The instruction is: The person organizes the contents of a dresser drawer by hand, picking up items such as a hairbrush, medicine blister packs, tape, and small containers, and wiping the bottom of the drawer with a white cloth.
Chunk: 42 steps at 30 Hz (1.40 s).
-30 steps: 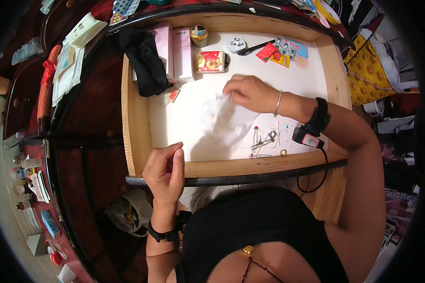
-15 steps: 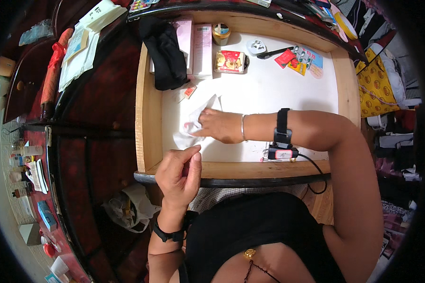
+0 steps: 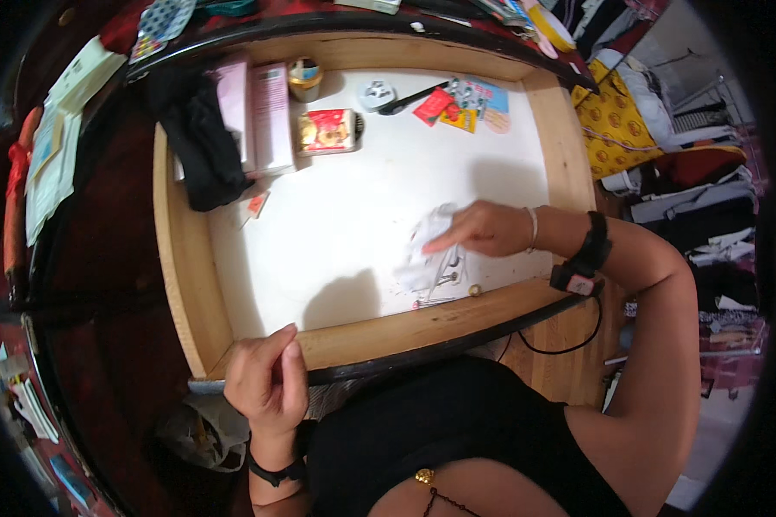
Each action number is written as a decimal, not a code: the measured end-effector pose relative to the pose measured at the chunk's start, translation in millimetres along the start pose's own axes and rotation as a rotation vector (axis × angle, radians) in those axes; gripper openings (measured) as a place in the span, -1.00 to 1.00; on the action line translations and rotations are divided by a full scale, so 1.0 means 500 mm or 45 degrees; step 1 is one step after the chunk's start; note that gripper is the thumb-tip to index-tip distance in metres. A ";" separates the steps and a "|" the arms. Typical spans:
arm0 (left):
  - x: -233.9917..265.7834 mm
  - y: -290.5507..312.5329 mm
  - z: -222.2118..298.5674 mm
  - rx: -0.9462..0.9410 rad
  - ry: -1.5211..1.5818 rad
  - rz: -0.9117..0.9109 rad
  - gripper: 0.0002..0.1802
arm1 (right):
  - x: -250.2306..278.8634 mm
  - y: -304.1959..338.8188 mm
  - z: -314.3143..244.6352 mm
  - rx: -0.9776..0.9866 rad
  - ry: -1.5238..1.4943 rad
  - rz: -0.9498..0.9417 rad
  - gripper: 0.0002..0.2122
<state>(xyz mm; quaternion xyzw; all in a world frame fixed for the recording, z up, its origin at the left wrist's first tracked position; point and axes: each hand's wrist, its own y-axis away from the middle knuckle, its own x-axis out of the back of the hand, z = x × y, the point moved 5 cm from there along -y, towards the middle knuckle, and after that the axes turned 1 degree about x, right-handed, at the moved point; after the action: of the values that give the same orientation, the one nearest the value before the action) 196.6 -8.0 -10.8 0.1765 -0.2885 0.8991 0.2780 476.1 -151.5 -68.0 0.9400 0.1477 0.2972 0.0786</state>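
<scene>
An open wooden drawer (image 3: 180, 289) with a white bottom lies before me. Inside it, toward the front right, my right hand (image 3: 490, 229) is closed on a crumpled white tissue (image 3: 424, 250) pressed near the drawer floor. Beside the tissue lie a few thin metal pins (image 3: 447, 278) and a small gold-coloured bead (image 3: 475, 291). Over the drawer's front left edge, my left hand (image 3: 265, 383) is held up, its thumb and fingertips drawn together. Whatever may be inside those fingers is hidden.
Along the drawer's back stand a black cloth (image 3: 200, 146), pink boxes (image 3: 273, 121), a small tub (image 3: 305, 82), a red-and-cream packet (image 3: 327, 133), a white round case (image 3: 376, 95) and a red sachet (image 3: 433, 108). A yellow bag (image 3: 612, 116) and clothes are to the right.
My right hand has swept the tissue from the drawer's left side to the front right, beside the pins. The view has shifted; my left hand stays pinched near the front edge.
</scene>
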 end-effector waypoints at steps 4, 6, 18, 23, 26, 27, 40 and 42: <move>-0.009 -0.006 0.003 0.006 0.005 -0.035 -0.87 | 0.096 0.138 0.081 -0.482 0.061 0.328 -0.55; -0.008 -0.002 0.004 -0.049 -0.035 -0.032 -0.88 | 0.131 0.190 0.147 -0.594 0.159 0.406 -0.52; -0.020 0.011 -0.004 -0.055 -0.071 -0.016 -0.90 | -0.049 0.212 0.184 -1.007 1.130 -0.221 -0.29; -0.018 0.012 -0.002 -0.018 -0.058 -0.006 -0.89 | 0.049 0.214 0.115 -0.881 0.916 0.001 -0.85; -0.019 0.009 -0.004 -0.024 -0.052 -0.027 -0.88 | 0.035 0.243 0.171 -0.964 1.044 -0.180 -0.89; -0.019 0.010 -0.007 -0.026 -0.042 -0.022 -0.88 | 0.012 0.261 0.198 -1.178 0.957 -0.513 -0.89; -0.028 0.010 0.003 -0.057 -0.088 0.028 -0.90 | -0.113 0.232 0.168 -1.064 0.571 -0.536 -0.86; -0.026 0.014 -0.001 0.014 -0.070 -0.015 -0.88 | -0.112 0.211 0.144 -1.008 0.711 -0.631 -0.89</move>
<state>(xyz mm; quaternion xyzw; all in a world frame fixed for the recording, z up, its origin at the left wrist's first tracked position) 202.7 -17.8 -20.2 0.2042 -0.2899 0.8939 0.2742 498.7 -273.5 -131.7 0.6609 0.2570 0.5411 0.4520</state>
